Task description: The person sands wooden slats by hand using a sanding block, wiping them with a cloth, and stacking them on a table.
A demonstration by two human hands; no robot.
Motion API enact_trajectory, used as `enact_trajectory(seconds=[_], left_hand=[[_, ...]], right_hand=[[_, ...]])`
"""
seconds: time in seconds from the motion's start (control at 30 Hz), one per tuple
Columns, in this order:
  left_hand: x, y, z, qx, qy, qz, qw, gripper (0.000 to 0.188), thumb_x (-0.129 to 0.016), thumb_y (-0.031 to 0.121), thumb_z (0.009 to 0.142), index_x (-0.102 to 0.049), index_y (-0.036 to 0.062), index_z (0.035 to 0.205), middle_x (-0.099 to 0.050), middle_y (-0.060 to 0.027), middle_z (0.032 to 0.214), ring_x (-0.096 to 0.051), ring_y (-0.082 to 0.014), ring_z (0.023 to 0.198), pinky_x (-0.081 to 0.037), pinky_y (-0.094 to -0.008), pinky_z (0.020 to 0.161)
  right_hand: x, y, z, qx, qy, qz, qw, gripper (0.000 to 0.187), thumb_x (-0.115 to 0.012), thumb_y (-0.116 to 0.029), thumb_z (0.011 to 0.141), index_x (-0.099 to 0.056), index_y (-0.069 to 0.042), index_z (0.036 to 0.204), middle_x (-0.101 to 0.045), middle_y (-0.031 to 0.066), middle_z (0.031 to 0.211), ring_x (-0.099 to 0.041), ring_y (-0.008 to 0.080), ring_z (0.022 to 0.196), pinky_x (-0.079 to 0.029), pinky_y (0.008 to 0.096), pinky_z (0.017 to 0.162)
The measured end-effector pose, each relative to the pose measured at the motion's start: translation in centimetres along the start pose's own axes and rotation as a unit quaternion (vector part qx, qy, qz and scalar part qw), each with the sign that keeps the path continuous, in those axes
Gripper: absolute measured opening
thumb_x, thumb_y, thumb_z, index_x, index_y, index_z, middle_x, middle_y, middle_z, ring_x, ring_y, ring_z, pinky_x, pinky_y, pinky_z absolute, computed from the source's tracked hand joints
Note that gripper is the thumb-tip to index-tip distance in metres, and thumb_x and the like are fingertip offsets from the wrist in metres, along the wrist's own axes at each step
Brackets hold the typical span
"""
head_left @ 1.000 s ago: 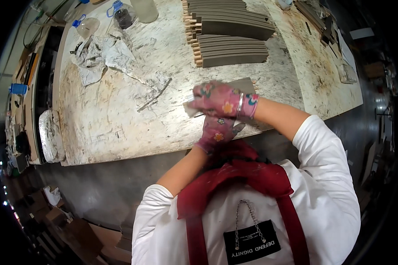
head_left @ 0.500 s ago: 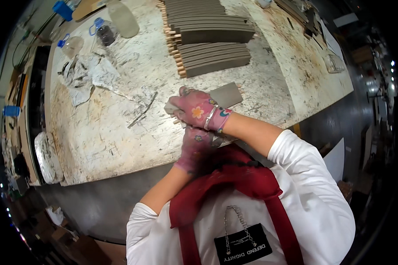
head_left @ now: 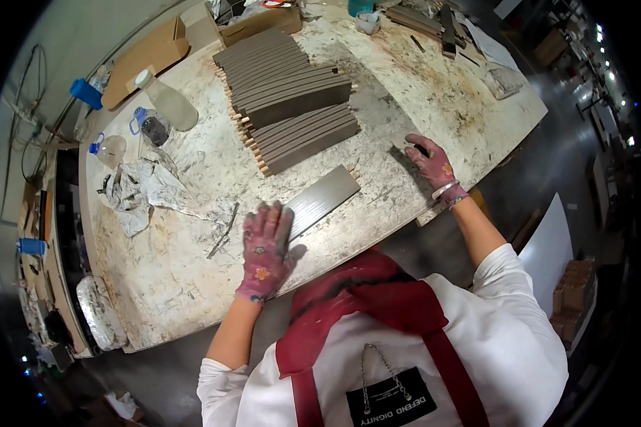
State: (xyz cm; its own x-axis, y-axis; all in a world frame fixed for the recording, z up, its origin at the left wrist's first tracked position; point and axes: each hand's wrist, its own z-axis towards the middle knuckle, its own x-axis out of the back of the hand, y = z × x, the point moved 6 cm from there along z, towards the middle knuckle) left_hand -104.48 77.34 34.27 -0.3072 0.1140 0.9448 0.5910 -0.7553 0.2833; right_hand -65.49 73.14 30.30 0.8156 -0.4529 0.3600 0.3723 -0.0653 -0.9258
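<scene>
A grey board [head_left: 325, 199] with small wooden pegs at its right end lies flat and slanted on the table in front of me. My left hand [head_left: 265, 245], in a pink flowered glove, rests with outstretched fingers at the board's left end and hides that end. To the right, apart from the board, my right hand [head_left: 432, 167] hovers over the tabletop in a matching glove. Its fingers are bent but apart, and nothing shows in them. Beyond the board, similar grey boards [head_left: 292, 92] stand packed on edge in rows, pegs sticking out at their left ends.
Crumpled whitish cloth [head_left: 146, 192] and a thin dark stick [head_left: 224, 231] lie left on the worn table [head_left: 185, 285]. Bottles [head_left: 167, 103] stand farther back, near a cardboard piece [head_left: 146, 60]. Dark strips [head_left: 417, 25] and a clear bag [head_left: 502, 83] lie at the far right.
My hands, together at the board's left end before, are now apart. The right one has moved off to the right; the left now lies with fingers spread. The view takes in more of the table's far side.
</scene>
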Motion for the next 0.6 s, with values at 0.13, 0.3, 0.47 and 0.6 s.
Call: enact_trajectory(seconds=[0.13,0.3,0.47,0.6], left_hand=[[-0.5,-1.5,-2.6,-0.008,-0.025,0.020,0.999,0.074,-0.070,0.034,0.078,-0.041,-0.0003,0.137,-0.036,-0.0206,0.145,-0.032,-0.0411,0.134,-0.025,-0.0520,0.110],[0.5,-2.9,-5.0,0.041,0.011,0.049,0.998,0.080,-0.070,0.037,0.078,-0.037,-0.0007,0.140,-0.033,-0.0231,0.147,-0.032,-0.0423,0.133,-0.026,-0.0511,0.110],[-1.8,2.6,-0.2,-0.017,0.001,0.004,1.000,0.078,-0.071,0.039,0.078,-0.040,-0.0018,0.138,-0.039,-0.0235,0.142,-0.035,-0.0416,0.132,-0.027,-0.0515,0.109],[-0.2,-3.3,-5.5,0.100,0.045,0.008,0.994,0.065,-0.072,0.022,0.078,-0.046,-0.0004,0.133,-0.047,-0.0236,0.135,-0.042,-0.0419,0.126,-0.030,-0.0481,0.109]], right_hand=[[-2.5,-3.5,-2.4,-0.059,0.024,0.137,0.989,0.037,-0.064,-0.022,0.090,-0.061,0.000,0.118,-0.063,0.0044,0.107,-0.057,0.0118,0.097,-0.046,0.0244,0.086],[-8.3,-6.0,-4.3,-0.034,-0.029,0.180,0.983,0.041,-0.065,-0.026,0.089,-0.059,0.000,0.120,-0.064,0.0075,0.110,-0.059,0.0147,0.096,-0.048,0.0269,0.085],[-19.5,-10.0,-5.5,0.024,-0.201,0.210,0.957,0.047,-0.064,-0.033,0.089,-0.056,-0.002,0.124,-0.062,0.0111,0.115,-0.058,0.0185,0.103,-0.047,0.0291,0.089],[-16.2,-6.5,-4.3,0.026,-0.131,0.115,0.984,0.044,-0.066,-0.029,0.089,-0.057,-0.003,0.123,-0.060,0.0121,0.118,-0.060,0.0211,0.102,-0.049,0.0306,0.087]])
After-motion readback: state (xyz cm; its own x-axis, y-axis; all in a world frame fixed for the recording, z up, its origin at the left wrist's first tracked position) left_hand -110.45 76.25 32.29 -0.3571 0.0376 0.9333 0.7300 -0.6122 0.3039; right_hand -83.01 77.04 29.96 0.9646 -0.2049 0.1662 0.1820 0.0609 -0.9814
